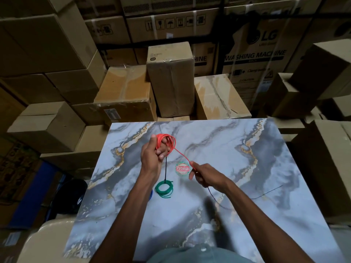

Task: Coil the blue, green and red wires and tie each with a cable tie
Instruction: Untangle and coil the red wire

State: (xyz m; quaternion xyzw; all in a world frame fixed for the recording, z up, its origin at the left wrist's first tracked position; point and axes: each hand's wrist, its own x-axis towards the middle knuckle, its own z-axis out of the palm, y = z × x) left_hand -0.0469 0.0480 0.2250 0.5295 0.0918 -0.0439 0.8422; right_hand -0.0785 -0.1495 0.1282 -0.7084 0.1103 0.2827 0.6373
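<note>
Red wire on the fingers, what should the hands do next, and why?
Probably wind one more loop: the right hand pinches the loose end of the thin red wire, already looped around the left hand, and a tail trails behind. The coiled green wire lies on the marble-patterned tabletop.

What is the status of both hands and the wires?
Left hand holds red wire coil; right hand pinches its free strand. Green wire coil lies on marble-patterned table, black cable tie standing above it. Nothing obstructing.

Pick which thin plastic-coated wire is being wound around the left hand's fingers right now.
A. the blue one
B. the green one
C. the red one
C: loops of the thin red wire circle the left hand while the right hand pinches its free run; the green wire coil lies on the marble-patterned tabletop.
</note>
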